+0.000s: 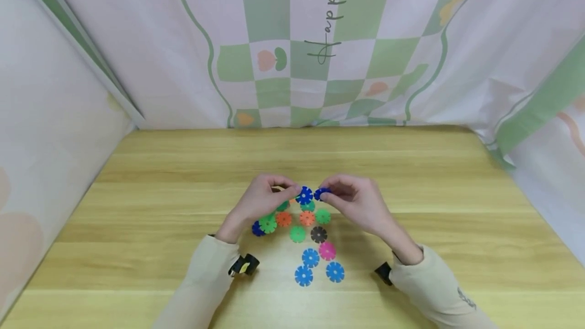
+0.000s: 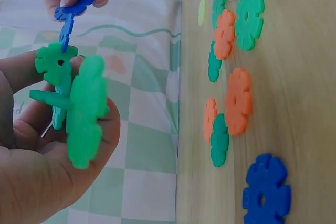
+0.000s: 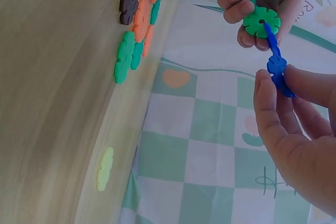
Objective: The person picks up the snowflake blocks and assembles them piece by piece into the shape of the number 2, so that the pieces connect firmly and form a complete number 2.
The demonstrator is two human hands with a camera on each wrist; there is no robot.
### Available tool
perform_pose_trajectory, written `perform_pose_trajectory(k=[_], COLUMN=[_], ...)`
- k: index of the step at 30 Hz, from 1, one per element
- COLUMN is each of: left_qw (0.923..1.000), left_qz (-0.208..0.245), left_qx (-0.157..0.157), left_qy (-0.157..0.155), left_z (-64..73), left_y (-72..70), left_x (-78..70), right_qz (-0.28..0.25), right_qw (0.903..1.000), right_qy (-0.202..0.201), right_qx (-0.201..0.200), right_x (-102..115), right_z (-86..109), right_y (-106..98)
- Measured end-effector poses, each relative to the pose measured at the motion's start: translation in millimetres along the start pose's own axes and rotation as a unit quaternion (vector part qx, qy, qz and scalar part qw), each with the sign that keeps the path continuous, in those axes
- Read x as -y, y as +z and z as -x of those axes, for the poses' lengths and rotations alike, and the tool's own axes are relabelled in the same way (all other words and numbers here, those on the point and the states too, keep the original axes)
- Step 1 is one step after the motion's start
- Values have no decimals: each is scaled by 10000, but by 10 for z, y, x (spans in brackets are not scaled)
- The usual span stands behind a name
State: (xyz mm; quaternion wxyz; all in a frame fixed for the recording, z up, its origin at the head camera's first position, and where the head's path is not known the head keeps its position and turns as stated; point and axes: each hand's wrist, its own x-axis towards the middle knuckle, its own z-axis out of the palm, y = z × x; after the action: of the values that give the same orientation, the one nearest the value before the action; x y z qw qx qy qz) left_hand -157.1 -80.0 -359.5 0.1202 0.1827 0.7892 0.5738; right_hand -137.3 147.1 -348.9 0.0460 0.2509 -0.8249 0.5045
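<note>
My left hand (image 1: 262,199) holds a joined cluster of green notched snowflake discs (image 2: 86,114), its fingers curled round them. A dark blue disc (image 1: 304,195) is slotted edgewise into one green disc (image 3: 261,22) of that cluster and sticks out toward the right hand. Between thumb and fingertips, my right hand (image 1: 361,202) pinches a second dark blue disc (image 1: 322,194), which meets the first at its edge. Both hands are raised above the table, facing each other. In the right wrist view the fingers partly cover the pinched disc.
On the wooden table (image 1: 137,248) lie loose discs: orange (image 1: 283,219), green (image 1: 297,234), black (image 1: 319,234), pink (image 1: 327,251) and lighter blue (image 1: 335,271). A dark blue disc (image 2: 266,190) rests below the left hand. A pale yellow disc (image 3: 105,169) lies apart. A patterned curtain (image 1: 311,65) hangs behind.
</note>
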Motion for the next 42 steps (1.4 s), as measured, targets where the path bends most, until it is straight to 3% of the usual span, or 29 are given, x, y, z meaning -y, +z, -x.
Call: perform_pose_trajectory(k=[16, 23, 34, 42], left_qw=[9990, 9989, 9999, 9995], left_qz=[-343, -413, -89, 294], left_qx=[78, 14, 21, -138], left_qy=[283, 200, 139, -31], left_z=[3, 4, -14, -31], left_y=[11, 13, 52, 76], left_x=[-10, -14, 6, 29], right_qz=[447, 584, 850, 809], right_qw=[9974, 9962, 9861, 9828], right_qy=[-525, -582, -1238, -1341], right_qx=[-215, -272, -718, -973], right_x=[-10, -6, -37, -37], right_z=[2, 1, 7, 0], right_y=[43, 55, 96, 123])
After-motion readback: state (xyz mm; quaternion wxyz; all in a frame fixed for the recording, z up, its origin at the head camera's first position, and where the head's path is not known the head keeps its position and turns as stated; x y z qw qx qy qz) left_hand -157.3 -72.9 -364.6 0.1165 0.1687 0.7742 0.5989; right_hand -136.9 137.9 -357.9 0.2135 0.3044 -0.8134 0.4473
